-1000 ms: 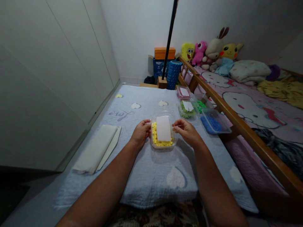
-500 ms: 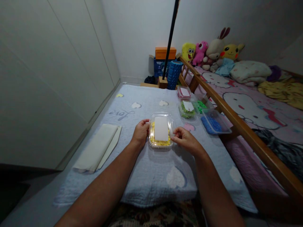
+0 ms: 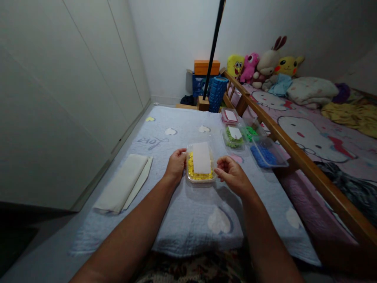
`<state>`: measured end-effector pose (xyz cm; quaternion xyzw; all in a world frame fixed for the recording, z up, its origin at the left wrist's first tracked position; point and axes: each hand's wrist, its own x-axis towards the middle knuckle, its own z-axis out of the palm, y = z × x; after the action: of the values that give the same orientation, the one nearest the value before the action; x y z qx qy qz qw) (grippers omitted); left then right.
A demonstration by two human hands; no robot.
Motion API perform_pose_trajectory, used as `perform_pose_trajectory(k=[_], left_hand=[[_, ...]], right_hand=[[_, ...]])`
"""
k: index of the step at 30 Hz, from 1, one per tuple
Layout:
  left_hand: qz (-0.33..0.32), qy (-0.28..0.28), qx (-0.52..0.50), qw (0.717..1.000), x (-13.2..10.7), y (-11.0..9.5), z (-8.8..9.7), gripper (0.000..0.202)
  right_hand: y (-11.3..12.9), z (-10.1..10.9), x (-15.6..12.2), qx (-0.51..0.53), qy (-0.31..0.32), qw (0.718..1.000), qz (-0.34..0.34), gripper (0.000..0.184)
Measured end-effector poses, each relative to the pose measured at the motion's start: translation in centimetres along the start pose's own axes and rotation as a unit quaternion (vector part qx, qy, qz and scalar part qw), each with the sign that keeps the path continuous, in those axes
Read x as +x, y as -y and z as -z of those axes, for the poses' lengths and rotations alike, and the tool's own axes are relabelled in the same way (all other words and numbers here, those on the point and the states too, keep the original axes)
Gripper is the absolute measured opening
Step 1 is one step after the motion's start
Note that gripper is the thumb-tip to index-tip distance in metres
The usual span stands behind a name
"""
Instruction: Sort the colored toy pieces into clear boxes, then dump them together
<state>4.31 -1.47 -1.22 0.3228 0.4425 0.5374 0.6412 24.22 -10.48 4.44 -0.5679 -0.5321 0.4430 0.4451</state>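
Observation:
A clear plastic container (image 3: 201,180) of small yellow pieces sits in front of me on the cloth-covered table, with a blank white label (image 3: 202,158) over its top. My left hand (image 3: 177,165) grips its left side, the fingers bent around the wall. At the right edge, my right hand (image 3: 231,173) pinches the rim with thumb and curled fingers. The lid's outline looks slightly tilted. Whether my right fingers hold the lid alone or the wall too, I cannot tell.
Folded off-white cloth or paper (image 3: 122,182) lies at left. To the right are clear boxes with light green (image 3: 234,142), red (image 3: 229,118), green (image 3: 251,133) and blue pieces (image 3: 263,155). A wooden bed rail (image 3: 273,127) borders the right side; a black pole (image 3: 211,55) rises behind.
The label and lid have shifted and tilted a little, and more yellow shows at the container's front. Both hands stay at its sides; the right one has moved slightly.

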Motion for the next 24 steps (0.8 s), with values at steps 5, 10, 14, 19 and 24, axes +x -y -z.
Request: perform_pose_trajectory(k=[5, 10, 14, 19, 24], left_hand=[[0.006, -0.003, -0.013, 1.0, -0.1, -0.3, -0.1, 0.048], [-0.005, -0.021, -0.024, 0.999, -0.1, -0.1, -0.2, 0.05], [-0.031, -0.047, -0.012, 0.998, -0.2, 0.2, -0.4, 0.045], [-0.049, -0.073, 0.009, 0.996, -0.2, 0.4, -0.4, 0.041], [-0.053, -0.091, 0.013, 0.994, -0.4, 0.2, -0.6, 0.041]], right_hand=[[0.8, -0.9, 0.3, 0.066, -0.006, 0.998, -0.011, 0.036], [0.8, -1.4, 0.7, 0.098, -0.042, 0.994, -0.013, 0.04], [0.2, -1.5, 0.4, 0.091, -0.052, 0.994, -0.032, 0.039], [-0.6, -1.4, -0.1, 0.068, -0.021, 0.997, -0.041, 0.035], [-0.8, -1.5, -0.5, 0.031, -0.017, 0.999, -0.03, 0.031]])
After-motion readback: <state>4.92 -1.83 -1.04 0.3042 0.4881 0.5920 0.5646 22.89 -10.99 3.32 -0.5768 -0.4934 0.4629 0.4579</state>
